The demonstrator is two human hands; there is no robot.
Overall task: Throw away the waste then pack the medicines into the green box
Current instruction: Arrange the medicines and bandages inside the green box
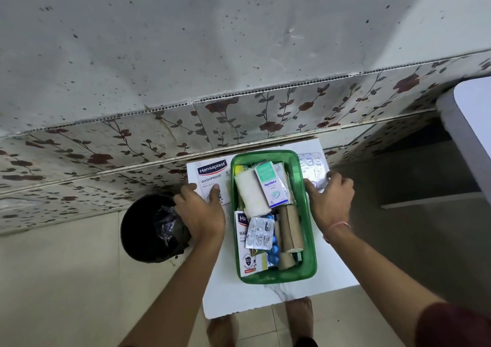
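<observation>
A green box (pixel 308 214) stands on a small white table (pixel 332 272). It holds a gauze roll, an Optibex carton (pixel 271 184), blister strips, brown bandage rolls and a Hansaplast pack. Left of the box lies a flat Hansaplast packet (pixel 211 176); my left hand (pixel 200 211) rests on its lower part with fingers curled over it. Right of the box lie silver blister strips (pixel 313 166); my right hand (pixel 329 200) has its fingers on their near end.
A black waste bin (pixel 138 230) with crumpled dark waste inside stands on the floor, left of the table. A flowered wall panel runs behind the table. A white surface edge juts in at the far right. My bare feet show under the table's front edge.
</observation>
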